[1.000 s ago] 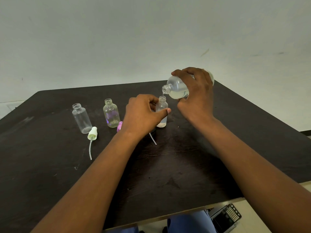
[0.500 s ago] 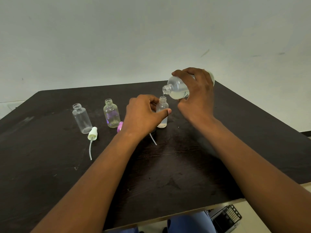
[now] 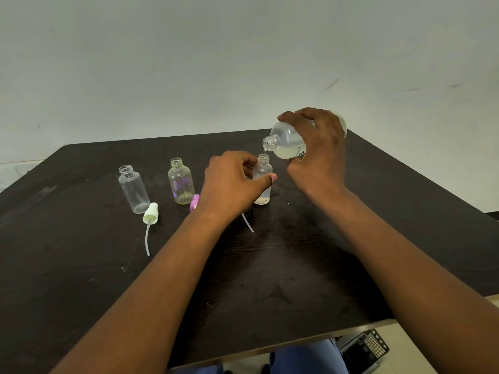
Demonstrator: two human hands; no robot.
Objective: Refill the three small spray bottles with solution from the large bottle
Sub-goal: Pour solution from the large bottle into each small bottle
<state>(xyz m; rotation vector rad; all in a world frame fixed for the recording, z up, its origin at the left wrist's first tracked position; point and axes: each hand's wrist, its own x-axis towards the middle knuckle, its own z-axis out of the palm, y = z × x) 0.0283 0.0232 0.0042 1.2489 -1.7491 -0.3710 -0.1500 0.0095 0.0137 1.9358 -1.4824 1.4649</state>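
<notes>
My right hand [image 3: 318, 155] grips the large clear bottle [image 3: 286, 141], tipped with its open neck down to the left. A thin stream of pale liquid falls from it into the small bottle [image 3: 262, 182] just below. My left hand [image 3: 232, 182] holds that small bottle upright on the table, thumb across its front. A little liquid shows at its bottom. Two more small open bottles stand to the left: a yellowish one [image 3: 181, 182] and a clear one [image 3: 133, 191].
A pale green spray cap [image 3: 150, 215] with its tube lies before the clear bottle. A purple cap [image 3: 194, 202] peeks out beside my left wrist, and another tube [image 3: 248, 223] lies under it. The dark table [image 3: 81, 265] ends close to my lap.
The large bottle has tipped slightly further and dropped closer to the small bottle's mouth; liquid now runs into it. My left hand has stayed in place.
</notes>
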